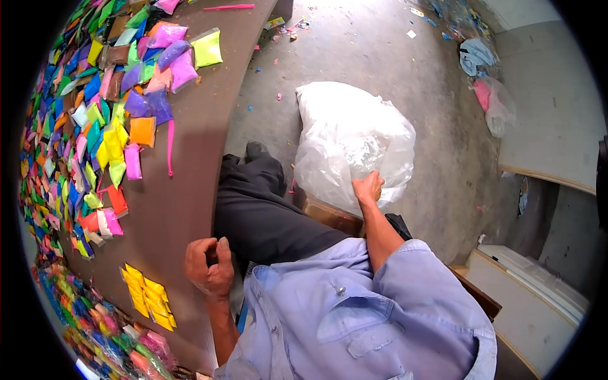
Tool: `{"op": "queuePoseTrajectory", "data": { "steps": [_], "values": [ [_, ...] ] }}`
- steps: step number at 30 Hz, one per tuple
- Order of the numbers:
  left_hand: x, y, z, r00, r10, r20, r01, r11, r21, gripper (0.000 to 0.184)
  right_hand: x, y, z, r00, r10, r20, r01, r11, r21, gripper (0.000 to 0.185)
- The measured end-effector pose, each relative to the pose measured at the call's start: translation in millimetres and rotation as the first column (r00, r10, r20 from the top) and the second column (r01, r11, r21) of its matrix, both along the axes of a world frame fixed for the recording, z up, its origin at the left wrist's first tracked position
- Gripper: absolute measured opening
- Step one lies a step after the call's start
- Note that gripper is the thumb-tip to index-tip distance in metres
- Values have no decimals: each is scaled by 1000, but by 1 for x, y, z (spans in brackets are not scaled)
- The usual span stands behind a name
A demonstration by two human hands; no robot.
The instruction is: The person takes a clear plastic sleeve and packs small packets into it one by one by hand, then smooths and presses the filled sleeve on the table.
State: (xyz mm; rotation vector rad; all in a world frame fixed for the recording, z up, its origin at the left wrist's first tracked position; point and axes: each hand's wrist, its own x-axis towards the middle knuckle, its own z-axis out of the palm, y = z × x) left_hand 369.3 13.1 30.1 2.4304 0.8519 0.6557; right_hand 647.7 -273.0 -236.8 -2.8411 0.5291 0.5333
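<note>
My right hand (368,188) is closed on the near edge of a large clear plastic bag (354,133), which bulges with whitish contents I cannot make out. My left hand (210,268) hangs over the edge of the brown table (190,190). Its fingers are loosely curled with the thumb apart, and nothing shows in it. The nearest things on the table are flat yellow packets (149,296) laid together in a block.
Many small colourful packets (107,133) are heaped across the table's left side. Bagged colourful items (107,323) lie at the lower left. Scraps and crumpled plastic bags (500,104) lie on the concrete floor (437,209). Pale panels (544,95) stand on the right.
</note>
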Motion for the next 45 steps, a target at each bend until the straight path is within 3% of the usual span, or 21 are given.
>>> {"op": "queuePoseTrajectory", "data": {
  "steps": [3,8,14,22,23,25,27,31,34,38,41,45],
  "values": [
    [1,0,4,1000,5,-6,-5,999,-41,16,8,-21,-10,983,137,-126,-138,990,-1,50],
    [2,0,0,1000,6,15,-6,1000,-5,15,13,-29,-9,983,153,-104,-152,988,15,36],
    [4,-1,3,1000,1,25,-1,1000,-5,15,38,-19,26,971,214,108,-222,973,67,26],
    [2,-3,3,998,8,58,-6,999,-37,14,84,7,133,877,373,303,-419,902,102,26],
    [3,-3,4,998,7,60,-5,999,-41,14,89,7,137,875,373,310,-420,902,102,26],
    [3,-4,5,997,9,70,-7,999,-42,14,97,7,150,919,285,273,-361,886,290,26],
    [2,-3,4,998,-8,63,9,1000,-17,14,99,6,163,899,306,313,-394,878,273,27],
    [1,-3,3,997,-19,76,19,1000,-1,14,105,6,184,858,164,487,-412,786,461,24],
    [1,-4,3,998,-17,58,17,1000,2,13,113,14,207,849,73,524,-401,734,547,25],
    [1,-3,3,997,-14,78,14,1000,3,13,120,5,191,793,106,600,-460,750,476,24],
    [0,-3,0,996,-16,87,15,1000,9,13,115,-16,142,864,272,423,-432,833,346,26],
    [1,-5,4,998,10,56,-8,999,-39,13,92,-34,39,899,214,383,-359,861,361,32]
  ]
}}
